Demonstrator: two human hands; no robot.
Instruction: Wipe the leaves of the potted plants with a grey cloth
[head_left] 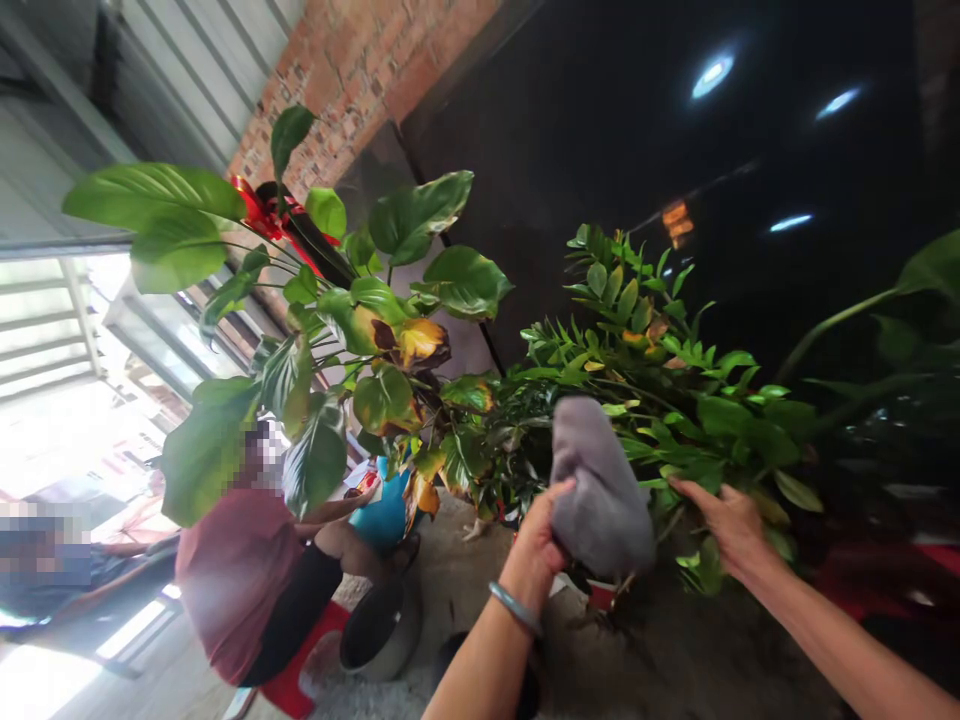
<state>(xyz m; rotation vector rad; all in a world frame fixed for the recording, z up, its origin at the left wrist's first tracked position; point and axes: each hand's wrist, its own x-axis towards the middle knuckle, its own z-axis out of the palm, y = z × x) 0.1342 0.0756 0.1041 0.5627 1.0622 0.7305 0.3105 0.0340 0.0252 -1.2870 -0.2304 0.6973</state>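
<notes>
Grey cloth (600,490), bunched into an upright wad, sits in the left hand (536,535), whose fingers are closed around its lower left side. Its top edge stands free of the grip and overlaps the dark lower foliage, while its right edge comes close to the green leafy plant (637,345). A narrow gap divides the cloth from the right hand (731,525), which reaches into that plant's lower leaves; one digit points out towards the stems, another lies apart from it, and I cannot tell whether they pinch anything.

To the left, a broad-leaved plant (386,390) with yellowing, browned leaves crowds the space above the left hand. Behind the green plant rises a dark glossy wall (600,110), limiting room at the back. Below the hands, the concrete floor (585,675) gives some open room, bounded on the left by a dark bucket (382,625) and, beyond it, a seated person (240,585) on a red stool (304,665).
</notes>
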